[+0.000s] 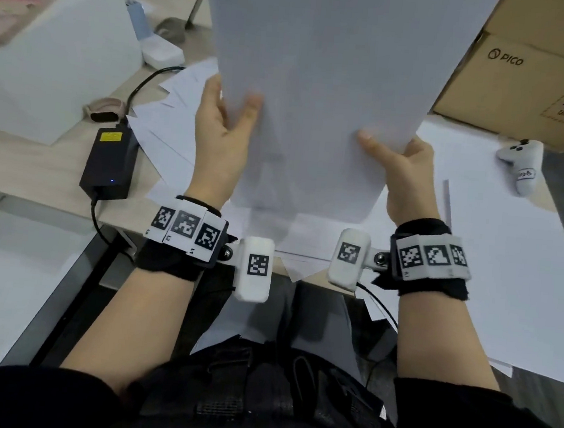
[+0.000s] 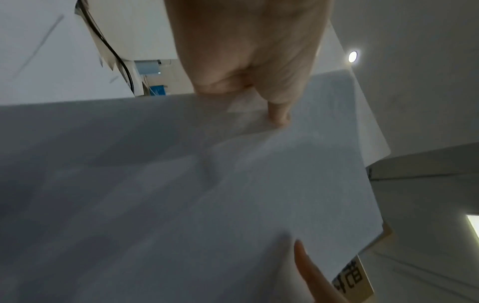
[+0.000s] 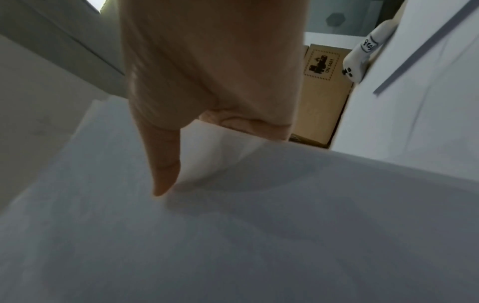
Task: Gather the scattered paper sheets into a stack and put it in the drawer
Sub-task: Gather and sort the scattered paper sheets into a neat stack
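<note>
A stack of white paper sheets (image 1: 319,80) stands upright in front of me, held above the desk. My left hand (image 1: 223,130) grips its left edge, thumb on the near face. My right hand (image 1: 397,166) grips the right edge the same way. The left wrist view shows the paper (image 2: 233,184) with my left hand's thumb (image 2: 277,114) pressed on it; the right wrist view shows the sheets (image 3: 233,225) under my right thumb (image 3: 163,174). More loose sheets (image 1: 166,118) lie fanned on the desk at left and a large spread (image 1: 507,267) at right. No drawer is visible.
A black power adapter (image 1: 109,161) with its cable lies left of the papers. A white box (image 1: 49,50) stands at the far left, a cardboard PICO box (image 1: 532,65) at the far right, and a white controller (image 1: 522,163) lies beside it. The desk's front edge runs under my wrists.
</note>
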